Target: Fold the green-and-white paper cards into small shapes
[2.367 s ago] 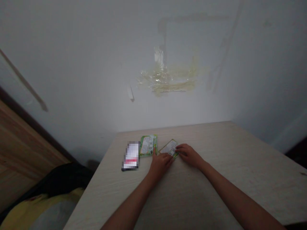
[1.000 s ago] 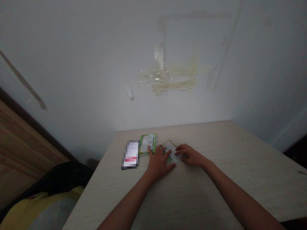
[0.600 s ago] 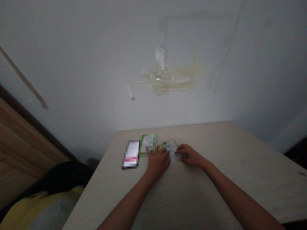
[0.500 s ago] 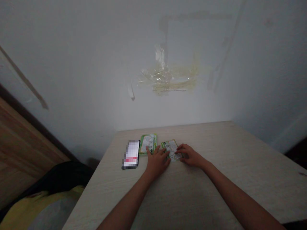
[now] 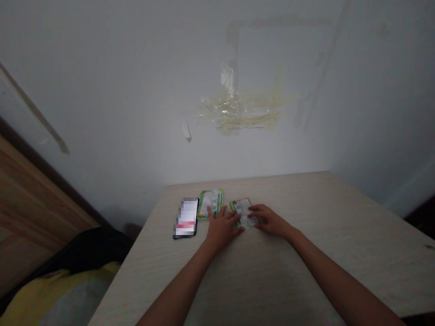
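A flat green and white printed packet (image 5: pixel 242 206) lies tilted on the table between my two hands. My left hand (image 5: pixel 221 229) rests open with spread fingers, some at this packet's left edge and others over the lower edge of a second green and white packet (image 5: pixel 211 196). My right hand (image 5: pixel 269 221) lies at the first packet's right side, fingertips stretched onto its surface and apart from one another. The fine print on both packets is too small to read.
A phone (image 5: pixel 187 215) with a lit, blurred screen lies left of the packets. The pale wooden table (image 5: pixel 306 271) meets a wall (image 5: pixel 142 90) with peeling tape (image 5: pixel 241 111). Yellow and dark cloth (image 5: pixel 37 294) is at lower left, beside wooden panelling (image 5: pixel 20 199).
My right fingers have spread a little on the packet, and my left thumb has shifted slightly right. The packets and phone stay in place.
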Motion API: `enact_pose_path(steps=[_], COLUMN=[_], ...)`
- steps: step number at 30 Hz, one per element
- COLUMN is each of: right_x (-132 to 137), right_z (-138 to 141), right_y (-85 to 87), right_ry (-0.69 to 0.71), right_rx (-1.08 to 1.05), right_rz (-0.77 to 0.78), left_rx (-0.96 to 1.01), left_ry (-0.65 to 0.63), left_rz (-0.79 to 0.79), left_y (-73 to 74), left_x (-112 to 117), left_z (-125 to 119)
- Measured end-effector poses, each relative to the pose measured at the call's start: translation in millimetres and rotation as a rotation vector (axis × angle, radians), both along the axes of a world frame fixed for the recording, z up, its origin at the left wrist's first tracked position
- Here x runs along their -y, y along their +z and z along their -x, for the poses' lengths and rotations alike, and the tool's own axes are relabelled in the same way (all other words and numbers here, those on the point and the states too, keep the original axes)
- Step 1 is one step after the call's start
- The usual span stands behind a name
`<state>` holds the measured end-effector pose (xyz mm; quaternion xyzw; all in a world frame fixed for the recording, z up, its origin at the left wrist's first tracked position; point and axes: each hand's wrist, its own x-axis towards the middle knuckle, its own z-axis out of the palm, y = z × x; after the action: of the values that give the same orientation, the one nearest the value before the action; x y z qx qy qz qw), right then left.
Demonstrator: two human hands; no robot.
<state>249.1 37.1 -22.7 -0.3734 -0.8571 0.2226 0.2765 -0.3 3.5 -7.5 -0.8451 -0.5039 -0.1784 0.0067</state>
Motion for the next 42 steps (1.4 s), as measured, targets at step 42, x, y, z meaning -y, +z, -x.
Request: enact_pose_path(steps=[42], right_x=[3.3], right_z=[18.3], right_y=[-2.4], right_ry=[-0.126], right_rx=[-0.184], right_rz=[-0.097], left_rx=[0.152], left_ry=[0.098], left_rz=[0.039], left_y=[-2.4], left_x=[-1.1], left_z=[-9.5])
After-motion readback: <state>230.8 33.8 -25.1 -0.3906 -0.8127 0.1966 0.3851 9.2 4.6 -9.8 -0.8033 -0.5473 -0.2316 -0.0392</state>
